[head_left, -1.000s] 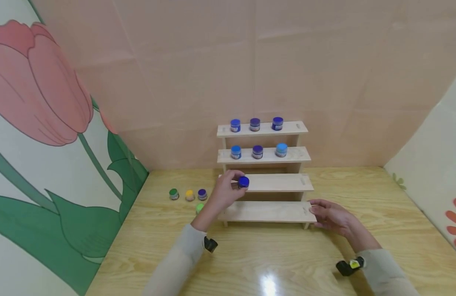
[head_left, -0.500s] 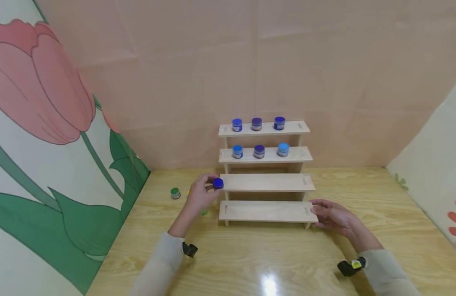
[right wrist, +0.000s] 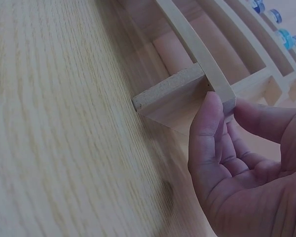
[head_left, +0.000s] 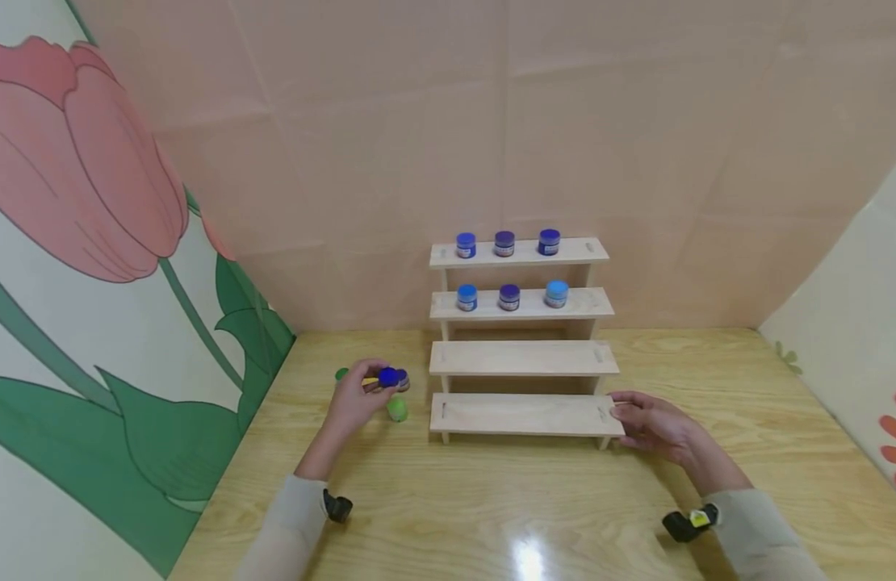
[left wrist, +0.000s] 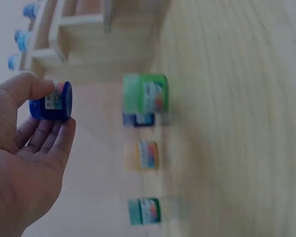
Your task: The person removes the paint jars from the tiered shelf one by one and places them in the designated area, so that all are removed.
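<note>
My left hand [head_left: 352, 401] holds a dark blue paint jar [left wrist: 53, 101] between thumb and fingers, above the left of the table. Near it stand a light green jar [head_left: 397, 410], a purple-lidded jar [head_left: 403, 382], a yellow jar [left wrist: 147, 155] and a dark green jar [left wrist: 149, 211]; in the head view the hand covers most of the yellow and dark green ones. My right hand [head_left: 659, 428] pinches the right end of the lowest board of a four-step wooden rack [head_left: 521, 415], thumb on one face and fingers on the other.
Three blue and purple jars, one of them a blue jar [head_left: 466, 245], line the top step. The second step bears three more, including a light blue jar [head_left: 557, 294]. A pinkish backdrop [head_left: 375, 161] rises behind, with a tulip-painted panel [head_left: 121, 177] on the left.
My left hand has carried the dark blue jar leftward and down, from in front of the third step to over the loose jars. The right hand keeps its grip on the rack.
</note>
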The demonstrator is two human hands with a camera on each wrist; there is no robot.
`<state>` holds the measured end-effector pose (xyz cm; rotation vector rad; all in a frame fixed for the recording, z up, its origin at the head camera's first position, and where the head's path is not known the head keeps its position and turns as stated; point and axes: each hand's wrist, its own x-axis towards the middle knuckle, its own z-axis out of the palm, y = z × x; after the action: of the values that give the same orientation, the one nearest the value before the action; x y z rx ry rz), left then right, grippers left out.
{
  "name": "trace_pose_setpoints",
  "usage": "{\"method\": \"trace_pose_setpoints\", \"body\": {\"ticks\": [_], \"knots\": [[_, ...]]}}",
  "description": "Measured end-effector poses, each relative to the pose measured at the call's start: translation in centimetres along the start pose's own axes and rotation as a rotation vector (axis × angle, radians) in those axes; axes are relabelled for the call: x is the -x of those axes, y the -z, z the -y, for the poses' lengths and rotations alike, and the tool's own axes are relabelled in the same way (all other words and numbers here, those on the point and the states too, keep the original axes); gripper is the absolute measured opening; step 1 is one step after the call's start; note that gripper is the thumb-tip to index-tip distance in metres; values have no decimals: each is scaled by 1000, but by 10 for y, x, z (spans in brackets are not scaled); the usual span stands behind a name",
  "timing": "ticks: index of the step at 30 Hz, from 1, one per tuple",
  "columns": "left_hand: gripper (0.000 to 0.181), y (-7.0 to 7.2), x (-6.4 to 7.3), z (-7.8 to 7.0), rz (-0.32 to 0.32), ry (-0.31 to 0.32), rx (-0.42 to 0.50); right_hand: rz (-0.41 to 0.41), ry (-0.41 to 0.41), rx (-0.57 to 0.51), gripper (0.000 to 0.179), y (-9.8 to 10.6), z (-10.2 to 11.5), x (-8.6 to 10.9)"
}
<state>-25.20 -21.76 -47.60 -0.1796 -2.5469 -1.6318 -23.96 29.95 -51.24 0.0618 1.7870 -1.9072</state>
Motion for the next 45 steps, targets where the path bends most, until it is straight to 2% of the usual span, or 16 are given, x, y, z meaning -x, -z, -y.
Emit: {"method": "trace_pose_setpoints", "body": {"ticks": [5,11,15,25,31,39,45], "knots": [[45,8,2,15,-11,3,-30,-5,-9,6,25,1,0,0],[45,15,2,30,10,22,-60,-2,-6,-5,24,1,1,-1],[41,18,2,39,19,56,-75,22,9,-15,21,1,0,-1],[39,23,2,57,29,147,-160,9,9,-24,19,0,-1,-1],[39,23,2,60,37,192,-214,4,3,-24,19,0,-1,0],[39,22,1,61,44,213,-243,-3,1,-29,22,0,-2,0],[47,25,-1,49,50,212,-235,-10,-2,-19,27,-1,-1,1]]}}
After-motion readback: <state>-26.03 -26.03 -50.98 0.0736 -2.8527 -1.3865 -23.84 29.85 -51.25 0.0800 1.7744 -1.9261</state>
